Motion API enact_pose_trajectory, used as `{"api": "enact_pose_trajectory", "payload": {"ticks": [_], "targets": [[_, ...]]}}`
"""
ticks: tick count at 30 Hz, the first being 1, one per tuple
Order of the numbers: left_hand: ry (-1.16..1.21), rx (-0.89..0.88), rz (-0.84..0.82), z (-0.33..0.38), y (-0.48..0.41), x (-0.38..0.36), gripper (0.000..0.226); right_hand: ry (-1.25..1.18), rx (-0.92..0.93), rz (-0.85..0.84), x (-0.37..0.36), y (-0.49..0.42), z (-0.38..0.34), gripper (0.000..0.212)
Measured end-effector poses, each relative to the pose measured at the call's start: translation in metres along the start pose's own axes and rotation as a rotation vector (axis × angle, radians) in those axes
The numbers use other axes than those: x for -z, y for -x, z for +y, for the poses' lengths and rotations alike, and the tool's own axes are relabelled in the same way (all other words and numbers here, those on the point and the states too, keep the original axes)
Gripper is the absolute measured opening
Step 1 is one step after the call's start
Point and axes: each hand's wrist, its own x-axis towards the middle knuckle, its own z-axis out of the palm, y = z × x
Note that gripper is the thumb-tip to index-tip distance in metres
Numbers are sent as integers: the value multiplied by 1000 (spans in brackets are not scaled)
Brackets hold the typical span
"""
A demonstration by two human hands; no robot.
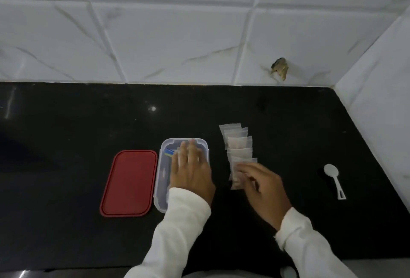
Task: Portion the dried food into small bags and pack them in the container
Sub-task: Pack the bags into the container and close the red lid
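The container (163,180) sits open toward the front edge of the counter (66,122), about midway along it. Its red lid (128,183) lies flat just beside it on the left, likely parked there so the opening stays free for packing. The left hand (190,166) lies flat over the container with fingers straight and holding nothing. It seems to be pressing down or levelling what is already inside, though the hand hides most of that. Only a blue-and-yellow scrap shows at the far left corner, and I cannot tell what it is.

Right of the container, the filled bags (238,144) overlap in a row running from back to front, so each can be taken in turn. The right hand (261,186) is at the front end of the row, and its fingers and thumb look pinched on the nearest bag (235,181), though blur makes this a little unsure. The spoon (332,177) lies well apart toward the right edge, so portioning looks finished and packing is under way
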Motion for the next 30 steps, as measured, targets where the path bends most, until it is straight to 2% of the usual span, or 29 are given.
{"api": "enact_pose_trajectory", "payload": {"ticks": [2, 4, 6, 9, 12, 15, 21, 25, 30], "targets": [[177, -49, 95, 23, 2, 3, 62, -80, -139, 126, 2, 6, 24, 19], [347, -122, 165, 46, 1, -7, 41, -113, -252, 141, 4, 7, 40, 18], [500, -117, 227, 61, -7, -27, 27, -133, -327, 143, 5, 5, 49, 18], [637, -39, 136, 77, -16, -42, 41, -198, -465, 132, 4, -2, 55, 26], [726, 71, 135, 85, -26, -59, 56, -252, -576, 99, -2, -10, 68, 39], [798, 189, 118, 89, -36, -71, 64, -279, -601, 88, -9, -17, 82, 37], [900, 372, 79, 91, -53, -83, 66, -371, -614, 51, -8, -31, 92, 20], [925, 415, 150, 88, -59, -88, 64, -393, -632, 3, -8, -39, 94, 14], [975, 437, 138, 86, -65, -91, 55, -422, -609, 43, -11, -41, 96, 9]]}}
